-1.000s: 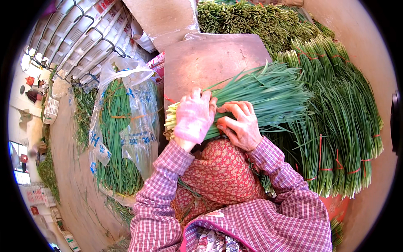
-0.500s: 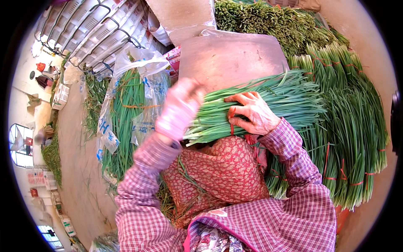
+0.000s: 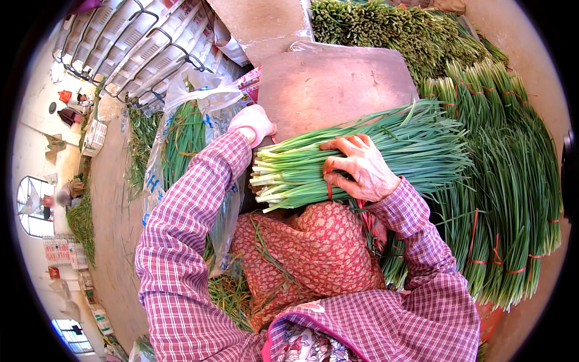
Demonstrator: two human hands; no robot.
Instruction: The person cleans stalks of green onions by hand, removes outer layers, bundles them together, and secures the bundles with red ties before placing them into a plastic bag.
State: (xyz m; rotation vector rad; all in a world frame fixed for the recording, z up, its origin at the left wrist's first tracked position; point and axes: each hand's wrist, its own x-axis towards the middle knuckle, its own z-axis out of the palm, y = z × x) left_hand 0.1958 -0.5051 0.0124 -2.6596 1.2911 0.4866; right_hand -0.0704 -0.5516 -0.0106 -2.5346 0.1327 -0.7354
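Observation:
A thick bunch of garlic chives (image 3: 416,142) lies crosswise in front of me, white stem ends to the left and green leaves to the right. My right hand (image 3: 360,166) grips it from above, fingers curved over the stems. A red tie (image 3: 330,191) shows on the stems beside that hand. My left hand (image 3: 256,123), in a pale pink covering, is beyond the stem ends at the board's left edge. Its fingers are closed and partly hidden; a small reddish bit shows by the fingertips. What it holds, if anything, I cannot make out.
A flat board (image 3: 338,78) lies beyond the chives. Tied chive bunches (image 3: 500,199) are piled at right, with more green stalks (image 3: 386,30) at the back. A clear plastic bag (image 3: 181,130) of greens stands at left. Red patterned cloth (image 3: 313,253) covers my lap.
My left hand has moved up and left, away from the stem ends to the board's edge. My right hand stays on the bunch. The view has shifted slightly.

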